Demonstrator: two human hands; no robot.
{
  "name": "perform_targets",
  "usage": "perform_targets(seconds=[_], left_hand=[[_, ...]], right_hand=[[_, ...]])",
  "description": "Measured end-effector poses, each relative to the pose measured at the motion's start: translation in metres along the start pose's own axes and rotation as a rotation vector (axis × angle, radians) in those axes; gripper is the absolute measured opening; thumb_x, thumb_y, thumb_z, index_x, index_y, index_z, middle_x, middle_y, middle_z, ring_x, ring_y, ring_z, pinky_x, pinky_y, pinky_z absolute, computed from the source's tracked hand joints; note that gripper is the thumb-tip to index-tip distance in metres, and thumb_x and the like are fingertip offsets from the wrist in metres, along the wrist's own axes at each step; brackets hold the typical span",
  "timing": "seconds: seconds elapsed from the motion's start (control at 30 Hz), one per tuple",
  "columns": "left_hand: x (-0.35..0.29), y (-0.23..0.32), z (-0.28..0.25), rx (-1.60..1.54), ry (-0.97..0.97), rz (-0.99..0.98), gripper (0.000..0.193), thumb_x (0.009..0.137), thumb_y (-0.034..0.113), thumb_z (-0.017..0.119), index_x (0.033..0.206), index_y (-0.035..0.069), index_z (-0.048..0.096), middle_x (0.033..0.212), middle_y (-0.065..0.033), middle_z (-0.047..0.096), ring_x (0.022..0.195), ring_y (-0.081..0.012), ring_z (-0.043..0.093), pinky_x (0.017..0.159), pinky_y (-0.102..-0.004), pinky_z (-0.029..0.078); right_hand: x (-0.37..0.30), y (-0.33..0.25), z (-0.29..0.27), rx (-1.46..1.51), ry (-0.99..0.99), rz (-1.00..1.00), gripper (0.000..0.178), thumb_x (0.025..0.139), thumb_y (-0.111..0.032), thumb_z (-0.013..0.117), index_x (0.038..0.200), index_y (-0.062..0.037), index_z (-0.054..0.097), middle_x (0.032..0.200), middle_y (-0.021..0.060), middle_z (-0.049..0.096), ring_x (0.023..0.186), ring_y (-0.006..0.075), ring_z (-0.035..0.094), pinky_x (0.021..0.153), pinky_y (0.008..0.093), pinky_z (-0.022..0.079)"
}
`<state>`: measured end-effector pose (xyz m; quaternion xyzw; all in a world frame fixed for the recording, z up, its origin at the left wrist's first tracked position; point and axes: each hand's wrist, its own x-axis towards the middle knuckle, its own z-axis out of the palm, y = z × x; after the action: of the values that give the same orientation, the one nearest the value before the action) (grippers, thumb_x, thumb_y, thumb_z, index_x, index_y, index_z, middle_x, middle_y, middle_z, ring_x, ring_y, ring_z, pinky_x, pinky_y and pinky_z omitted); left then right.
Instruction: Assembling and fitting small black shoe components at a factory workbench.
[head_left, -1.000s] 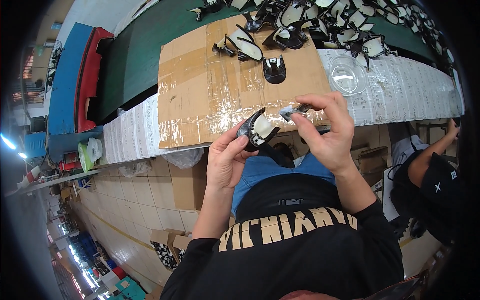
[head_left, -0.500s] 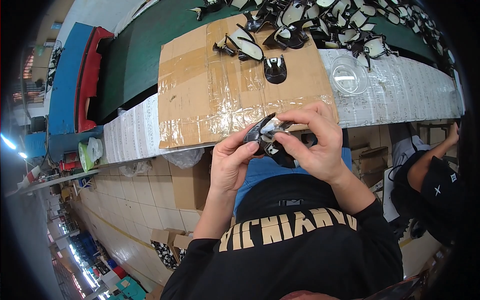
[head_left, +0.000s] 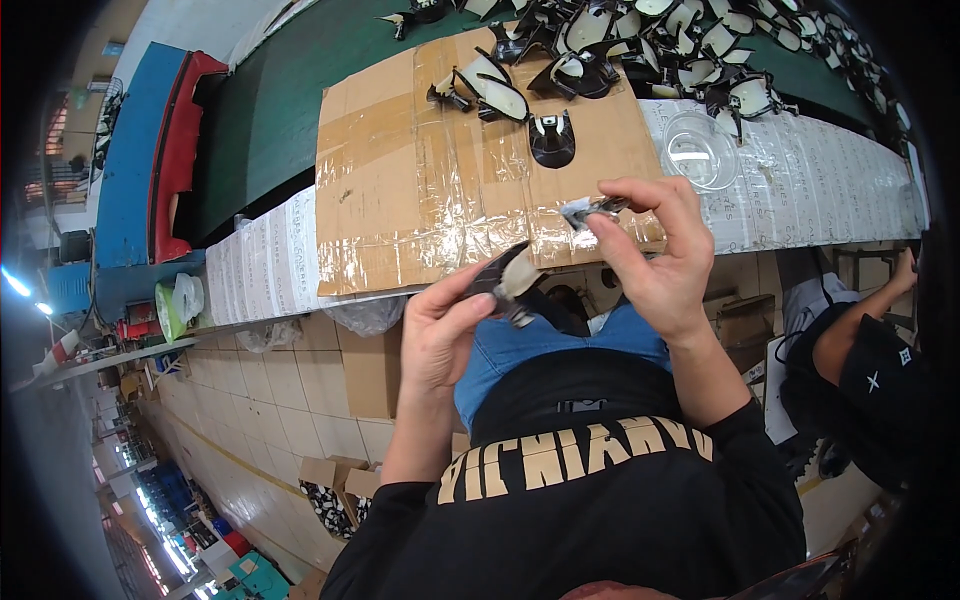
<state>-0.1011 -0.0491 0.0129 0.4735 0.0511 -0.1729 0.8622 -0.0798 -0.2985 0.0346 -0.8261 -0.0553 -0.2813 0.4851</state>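
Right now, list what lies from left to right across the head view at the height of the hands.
Green plastic bag → left hand holding a black mirror housing → small grey part pinched in the right hand → a co-worker's dark sleeve.

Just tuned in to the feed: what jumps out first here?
The two raised hands at centre: the left hand holds a black mirror housing, and the right hand pinches a small grey part. Behind them lies a taped cardboard sheet, with a pile of black mirror parts along the far edge.
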Motion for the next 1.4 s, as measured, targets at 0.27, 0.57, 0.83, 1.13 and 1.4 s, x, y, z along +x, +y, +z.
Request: perform_targets(seconds=[0.27,0.57,0.83,1.13,1.4], left_hand=[[-0.06,0.083,-0.074,1.004,0.278,-0.051,0.031,0.079,0.0,0.073,0.11,-0.005,0.074,0.089,-0.0058,0.068,0.083,-0.0124,0.061,0.077,-0.027,0.048],[0.048,0.039,0.018,1.011,0.124,0.442,0.033,0.082,0.01,0.08,0.113,-0.001,0.073,0.089,-0.0069,0.069,0.077,-0.013,0.063,0.069,-0.0244,0.051],[0.157,-0.027,0.062,1.23,0.171,0.514,0.028,0.079,0.02,0.081,0.102,0.007,0.073,0.101,-0.0107,0.063,0.088,-0.0271,0.065,0.077,-0.0382,0.052],[0.16,-0.039,0.07,1.371,0.183,0.734,0.035,0.077,0.028,0.082,0.103,0.007,0.074,0.106,-0.0128,0.062,0.095,-0.0318,0.061,0.086,-0.0439,0.051],[0.105,-0.021,0.068,0.723,-0.102,0.406,0.035,0.086,0.001,0.075,0.121,0.003,0.07,0.12,-0.011,0.062,0.1,-0.0153,0.066,0.083,-0.0272,0.054]], right_hand=[[0.005,0.024,-0.017,0.156,0.054,0.117,0.027,0.081,-0.005,0.08,0.106,-0.0039,0.072,0.091,0.0032,0.064,0.085,0.0144,0.055,0.079,0.0277,0.047],[-0.001,0.016,-0.018,0.15,0.052,0.088,0.029,0.081,-0.003,0.078,0.109,-0.0027,0.071,0.09,0.0044,0.06,0.085,0.015,0.055,0.079,0.0271,0.047],[-0.012,0.001,-0.032,0.088,0.055,0.099,0.035,0.08,-0.002,0.078,0.114,-0.0035,0.071,0.094,0.0053,0.062,0.089,0.016,0.055,0.083,0.0276,0.046],[-0.006,0.005,-0.023,0.171,0.046,0.122,0.033,0.081,-0.001,0.077,0.113,-0.003,0.071,0.097,0.0055,0.063,0.091,0.0164,0.056,0.086,0.0279,0.047],[-0.007,0.003,-0.035,0.242,0.134,0.15,0.029,0.081,-0.001,0.078,0.109,-0.0019,0.071,0.097,0.0069,0.064,0.094,0.0169,0.06,0.085,0.0289,0.048]])
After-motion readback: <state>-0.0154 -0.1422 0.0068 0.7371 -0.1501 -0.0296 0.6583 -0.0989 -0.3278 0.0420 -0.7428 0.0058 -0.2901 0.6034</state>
